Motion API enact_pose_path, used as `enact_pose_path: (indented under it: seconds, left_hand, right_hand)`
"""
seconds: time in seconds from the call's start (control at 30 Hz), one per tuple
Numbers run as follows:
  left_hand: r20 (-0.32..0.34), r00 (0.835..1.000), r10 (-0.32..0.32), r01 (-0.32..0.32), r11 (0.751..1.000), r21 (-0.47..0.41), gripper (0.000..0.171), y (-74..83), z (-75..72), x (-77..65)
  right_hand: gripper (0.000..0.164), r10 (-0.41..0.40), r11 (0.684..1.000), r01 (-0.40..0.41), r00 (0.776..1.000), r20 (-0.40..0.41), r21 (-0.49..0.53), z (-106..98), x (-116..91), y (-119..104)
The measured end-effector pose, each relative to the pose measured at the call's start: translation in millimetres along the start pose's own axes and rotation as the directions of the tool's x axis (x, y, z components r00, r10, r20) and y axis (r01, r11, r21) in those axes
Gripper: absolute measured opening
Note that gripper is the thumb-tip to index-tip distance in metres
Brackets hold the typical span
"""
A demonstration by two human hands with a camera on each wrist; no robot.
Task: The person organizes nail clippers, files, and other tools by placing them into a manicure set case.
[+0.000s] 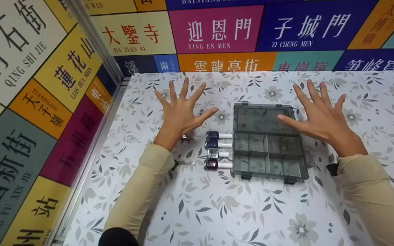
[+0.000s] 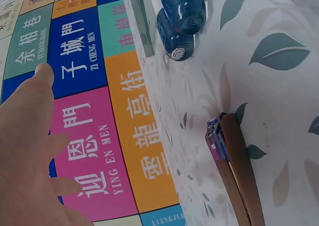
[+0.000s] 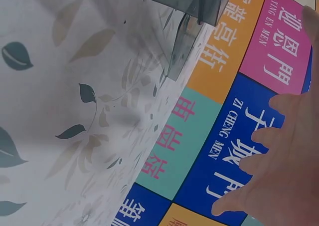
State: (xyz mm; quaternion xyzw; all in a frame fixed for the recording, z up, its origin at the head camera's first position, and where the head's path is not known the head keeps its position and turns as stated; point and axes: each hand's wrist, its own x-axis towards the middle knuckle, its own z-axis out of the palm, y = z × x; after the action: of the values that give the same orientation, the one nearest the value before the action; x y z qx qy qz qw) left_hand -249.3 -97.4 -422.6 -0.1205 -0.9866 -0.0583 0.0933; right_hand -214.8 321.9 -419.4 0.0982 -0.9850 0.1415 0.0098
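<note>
- Evidently both hands are raised above the bench; the left hand and right hand have fingers spread wide.
- Only the left wrist view shows the brown nail clipper plainly; just two blue bottles are clear there.
- The head view shows four white-capped bottles in a row, just left of the grey box.
- Its lid lies open, far side; the bench's leaf print shows through the compartments.

On my leaf-print tbl: grey compt. box, lid open; 4 polish btls just L; nail clippers.
</note>
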Motion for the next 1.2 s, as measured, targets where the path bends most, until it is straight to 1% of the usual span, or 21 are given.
enact_pose_path:
  seconds: [0.2,0.33,0.5,0.73,0.97,1.2]
  left_hand:
    - [0.046,0.999,0.002,-0.004,1.000,0.029,0.093,-1.8,-1.6,0.7]
    - [0.056,0.998,0.012,-0.014,0.999,0.043,0.093,-2.0,-1.8,1.0]
    - [0.029,0.998,0.063,-0.063,0.998,0.020,0.089,-0.4,-0.3,-0.3]
    - [0.001,0.993,0.119,-0.118,0.990,-0.075,0.081,0.2,1.4,-7.7]
    - [-0.016,0.984,0.180,-0.181,0.977,-0.111,0.076,3.3,1.7,-15.4]
    - [-0.040,0.976,0.214,-0.217,0.965,-0.149,0.073,5.9,4.7,-24.3]
  right_hand:
    - [0.108,-0.016,1.000,0.016,1.000,-0.005,-0.010,-1.8,-0.8,3.7]
    - [0.107,-0.028,0.999,0.027,1.000,-0.012,-0.020,-2.3,-2.5,6.0]
    - [0.104,-0.032,0.999,0.031,0.999,-0.024,-0.014,-4.7,-5.6,7.6]
    - [0.098,-0.068,0.998,0.069,0.996,-0.053,0.012,-4.8,-10.0,6.3]
    - [0.088,-0.083,0.995,0.090,0.990,-0.117,0.048,-3.4,-18.4,2.0]
    - [0.081,-0.103,0.993,0.111,0.982,-0.161,0.045,0.5,-25.2,-4.7]
